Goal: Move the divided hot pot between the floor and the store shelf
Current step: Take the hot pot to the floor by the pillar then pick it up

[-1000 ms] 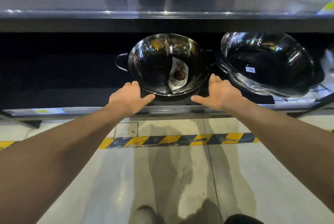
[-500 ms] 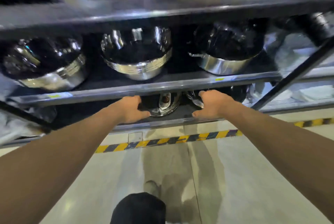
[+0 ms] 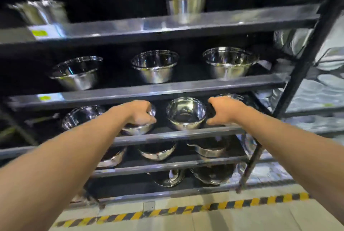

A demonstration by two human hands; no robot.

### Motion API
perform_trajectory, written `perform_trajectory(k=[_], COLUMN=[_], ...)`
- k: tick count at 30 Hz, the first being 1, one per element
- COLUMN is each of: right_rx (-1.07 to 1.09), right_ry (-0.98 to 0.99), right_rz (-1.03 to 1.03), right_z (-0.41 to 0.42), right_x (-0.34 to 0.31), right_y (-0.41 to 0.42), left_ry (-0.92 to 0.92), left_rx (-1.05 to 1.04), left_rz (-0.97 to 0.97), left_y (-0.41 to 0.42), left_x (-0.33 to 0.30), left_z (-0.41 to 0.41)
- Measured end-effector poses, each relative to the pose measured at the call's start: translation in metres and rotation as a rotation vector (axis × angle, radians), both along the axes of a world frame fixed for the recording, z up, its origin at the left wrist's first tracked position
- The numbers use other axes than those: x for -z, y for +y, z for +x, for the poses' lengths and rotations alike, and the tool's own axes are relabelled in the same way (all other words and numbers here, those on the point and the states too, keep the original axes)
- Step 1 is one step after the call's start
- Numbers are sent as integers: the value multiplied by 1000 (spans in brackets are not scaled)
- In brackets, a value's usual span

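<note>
a dark metal shelf rack (image 3: 186, 134) stands on the pale floor (image 3: 186, 221). steel bowls (image 3: 186, 113) sit between the fingers (image 3: 149, 120); more bowls fill tiers above and below. striped tape (image 3: 167, 212) lies beneath.

Steel bowls (image 3: 186, 113) on all tiers: bright silver, mirror finish with dark reflections. Shelf boards (image 3: 167, 89): grey metal; interior black. Shelf tags (image 3: 44, 98) at 9 o'clock: yellow-green. Floor (image 3: 186, 221): pale grey. Floor tape (image 3: 167, 211) at 6 o'clock: yellow-black diagonal stripes.
</note>
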State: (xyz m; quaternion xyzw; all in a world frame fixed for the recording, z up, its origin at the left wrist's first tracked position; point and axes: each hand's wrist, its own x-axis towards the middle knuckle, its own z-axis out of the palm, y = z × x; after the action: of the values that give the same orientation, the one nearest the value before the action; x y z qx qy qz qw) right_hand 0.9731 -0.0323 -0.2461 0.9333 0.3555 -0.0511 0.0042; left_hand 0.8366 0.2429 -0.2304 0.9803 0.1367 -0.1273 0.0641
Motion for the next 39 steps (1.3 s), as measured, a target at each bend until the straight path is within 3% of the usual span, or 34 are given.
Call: perform_trajectory(k=[4,9,15,23,30,39], right_rx=[-13,-47,-40,-146,-403,-1041], right_ry=[-99,-182,-236,-224,-243,-191], right_rz=[43,96,159,171,173,224], right_z=[-8,-16,-26,-41,-63,-192], right_x=[-94,-168,-199,-205,-212,-220], right_y=[-13,-7,20,98,225,383], left_ry=[-91,-182,-244,-225,-193,-233], left_rx=[0,-8,-22,-101,-354,-910], left_rz=[58,113,157,161,163,211], left_y=[-15,-13,9,72,139,149], left_x=[-103,-175,-209,-208,-204,-214], left_z=[-12,-27,-32,-58,-133,-318])
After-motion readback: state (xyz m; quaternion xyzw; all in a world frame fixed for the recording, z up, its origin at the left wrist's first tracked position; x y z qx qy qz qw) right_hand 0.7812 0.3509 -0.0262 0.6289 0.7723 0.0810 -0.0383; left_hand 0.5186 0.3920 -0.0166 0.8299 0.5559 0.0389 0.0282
